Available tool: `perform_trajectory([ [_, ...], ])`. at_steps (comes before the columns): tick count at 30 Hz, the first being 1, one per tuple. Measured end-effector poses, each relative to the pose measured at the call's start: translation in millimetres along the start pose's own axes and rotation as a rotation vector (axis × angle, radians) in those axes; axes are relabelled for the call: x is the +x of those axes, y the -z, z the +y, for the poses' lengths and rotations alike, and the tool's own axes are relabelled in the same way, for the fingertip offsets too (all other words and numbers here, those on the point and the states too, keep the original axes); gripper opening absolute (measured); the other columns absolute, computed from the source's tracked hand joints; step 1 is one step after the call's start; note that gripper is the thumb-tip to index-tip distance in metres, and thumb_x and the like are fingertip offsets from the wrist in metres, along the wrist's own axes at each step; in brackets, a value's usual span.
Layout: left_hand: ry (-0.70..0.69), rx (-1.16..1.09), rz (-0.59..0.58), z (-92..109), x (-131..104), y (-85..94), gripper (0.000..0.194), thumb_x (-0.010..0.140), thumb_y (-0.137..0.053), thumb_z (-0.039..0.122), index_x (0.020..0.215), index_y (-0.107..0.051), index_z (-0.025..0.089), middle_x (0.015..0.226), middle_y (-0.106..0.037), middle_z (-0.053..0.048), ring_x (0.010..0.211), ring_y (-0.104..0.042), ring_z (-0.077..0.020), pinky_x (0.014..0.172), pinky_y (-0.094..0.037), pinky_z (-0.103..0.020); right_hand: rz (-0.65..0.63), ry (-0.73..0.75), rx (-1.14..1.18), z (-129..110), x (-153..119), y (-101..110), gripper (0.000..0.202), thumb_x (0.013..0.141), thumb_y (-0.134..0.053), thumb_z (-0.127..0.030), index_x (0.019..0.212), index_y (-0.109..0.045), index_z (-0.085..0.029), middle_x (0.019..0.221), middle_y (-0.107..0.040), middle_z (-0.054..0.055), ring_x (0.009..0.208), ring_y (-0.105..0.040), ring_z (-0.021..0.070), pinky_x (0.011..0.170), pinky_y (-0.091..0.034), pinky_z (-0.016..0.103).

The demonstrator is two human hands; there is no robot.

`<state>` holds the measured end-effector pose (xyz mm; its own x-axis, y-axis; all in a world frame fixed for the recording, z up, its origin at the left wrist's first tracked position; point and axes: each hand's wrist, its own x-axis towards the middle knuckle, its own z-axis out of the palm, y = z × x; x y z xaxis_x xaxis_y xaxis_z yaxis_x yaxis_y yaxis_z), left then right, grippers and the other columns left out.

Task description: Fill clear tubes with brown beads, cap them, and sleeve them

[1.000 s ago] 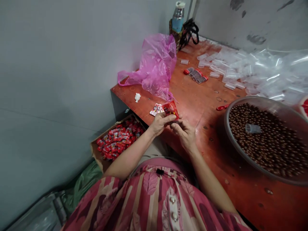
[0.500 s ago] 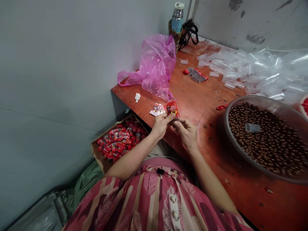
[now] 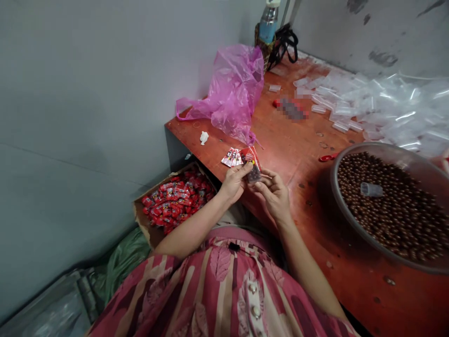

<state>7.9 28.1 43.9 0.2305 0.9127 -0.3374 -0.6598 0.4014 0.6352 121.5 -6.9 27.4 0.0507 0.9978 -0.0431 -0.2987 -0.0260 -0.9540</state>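
Between my hands, over the table's front edge, is a small red packet with a dark-filled clear tube at its lower end. My left hand pinches the packet from the left, thumb on its front. At the tube's lower right, my right hand has its thumb and fingers closed on the tube's end. A fan of flat printed wrappers lies just beyond my left hand. The brown box to the left holds many red wrapped packs.
On the red table are a pink plastic bag, clear tubes, filled tubes and a red scoop. A large basin of brown balls, with a clear cup, stands right. A flask stands behind.
The dark-filled tube shows more plainly between my hands, and my right hand has moved slightly down and right. The whole view has shifted a little.
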Motion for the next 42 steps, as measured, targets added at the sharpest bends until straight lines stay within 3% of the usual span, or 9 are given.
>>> perform_trajectory([
  [8, -0.03, -0.021, -0.02, -7, -23, 11.9, 0.029, 0.061, -0.084, 0.032, 0.073, -0.068, 0.011, 0.071, -0.07, -0.004, 0.061, -0.063, -0.0098, 0.063, -0.05, -0.021, 0.022, -0.048, -0.036, 2, 6, -8, 0.037, 0.067, -0.079, -0.036, 0.093, -0.056, -0.022, 0.067, -0.067, -0.005, 0.058, -0.065, 0.0119, 0.059, -0.054, 0.025],
  [12, -0.197, -0.062, 0.151, 0, -51, 43.0, 0.043, 0.071, -0.072, 0.052, 0.094, -0.068, 0.015, 0.103, -0.073, -0.01, 0.094, -0.069, -0.0212, 0.086, -0.053, -0.034, -0.056, -0.059, -0.065, -6, 10, -14, 0.039, 0.068, -0.078, -0.037, 0.095, -0.054, -0.022, 0.073, -0.07, -0.003, 0.058, -0.065, 0.0128, 0.059, -0.055, 0.028],
  [14, -0.229, 0.001, 0.275, 1, -64, 64.1, 0.061, 0.075, -0.055, 0.069, 0.104, -0.067, 0.016, 0.111, -0.07, -0.014, 0.097, -0.069, -0.0244, 0.084, -0.055, -0.038, -0.049, -0.056, -0.107, -8, 16, -11, 0.036, 0.07, -0.076, -0.037, 0.095, -0.055, -0.021, 0.073, -0.07, -0.002, 0.059, -0.065, 0.0131, 0.058, -0.054, 0.028],
  [18, -0.367, 0.646, 0.348, 7, -57, 89.8, 0.056, 0.079, -0.057, 0.061, 0.108, -0.068, 0.014, 0.111, -0.07, -0.016, 0.098, -0.068, -0.0273, 0.088, -0.054, -0.042, -0.028, -0.075, -0.24, -7, 31, -3, 0.031, 0.072, -0.072, -0.04, 0.091, -0.057, -0.02, 0.073, -0.069, 0.0, 0.057, -0.063, 0.0121, 0.055, -0.051, 0.026],
  [22, -0.723, 1.477, 0.22, 24, 0, 79.5, 0.046, 0.085, -0.059, 0.044, 0.123, -0.062, 0.018, 0.136, -0.056, -0.011, 0.133, -0.044, -0.0278, 0.114, -0.031, -0.047, -0.051, -0.088, -0.339, -3, 40, -6, 0.029, 0.075, -0.068, -0.042, 0.089, -0.059, -0.019, 0.072, -0.068, 0.001, 0.057, -0.061, 0.0112, 0.056, -0.051, 0.026],
  [26, -0.64, 1.898, 0.164, 28, 51, 65.8, 0.043, 0.088, -0.055, 0.038, 0.126, -0.059, 0.018, 0.142, -0.05, -0.012, 0.139, -0.035, -0.0339, 0.115, -0.023, -0.055, -0.081, -0.109, -0.375, 1, 39, -7, 0.029, 0.075, -0.068, -0.043, 0.088, -0.059, -0.019, 0.072, -0.068, 0.0, 0.057, -0.061, 0.0117, 0.058, -0.051, 0.027],
  [36, -0.752, 1.765, 0.198, 16, 66, 80.6, 0.026, 0.092, -0.05, 0.029, 0.109, -0.069, 0.022, 0.139, -0.054, -0.008, 0.136, -0.04, -0.0263, 0.114, -0.027, -0.05, 0.032, -0.051, -0.395, 16, 67, -2, 0.033, 0.074, -0.067, -0.047, 0.093, -0.06, -0.02, 0.086, -0.067, 0.003, 0.072, -0.063, 0.0147, 0.065, -0.051, 0.03],
  [39, -0.8, 1.611, 0.159, 17, 57, 73.9, 0.024, 0.091, -0.052, 0.028, 0.107, -0.069, 0.022, 0.136, -0.056, -0.007, 0.137, -0.039, -0.0246, 0.116, -0.024, -0.049, 0.025, -0.072, -0.246, 20, 79, -14, 0.038, 0.071, -0.07, -0.043, 0.1, -0.056, -0.023, 0.093, -0.067, 0.003, 0.078, -0.064, 0.0163, 0.07, -0.052, 0.032],
  [42, -0.791, 1.307, 0.095, 17, 42, 63.4, 0.024, 0.088, -0.057, 0.029, 0.107, -0.07, 0.022, 0.135, -0.058, -0.007, 0.136, -0.041, -0.0241, 0.116, -0.026, -0.044, 0.022, -0.067, -0.182, 17, 84, -23, 0.036, 0.068, -0.071, -0.034, 0.099, -0.054, -0.026, 0.078, -0.065, -0.001, 0.067, -0.061, 0.0158, 0.066, -0.051, 0.033],
])
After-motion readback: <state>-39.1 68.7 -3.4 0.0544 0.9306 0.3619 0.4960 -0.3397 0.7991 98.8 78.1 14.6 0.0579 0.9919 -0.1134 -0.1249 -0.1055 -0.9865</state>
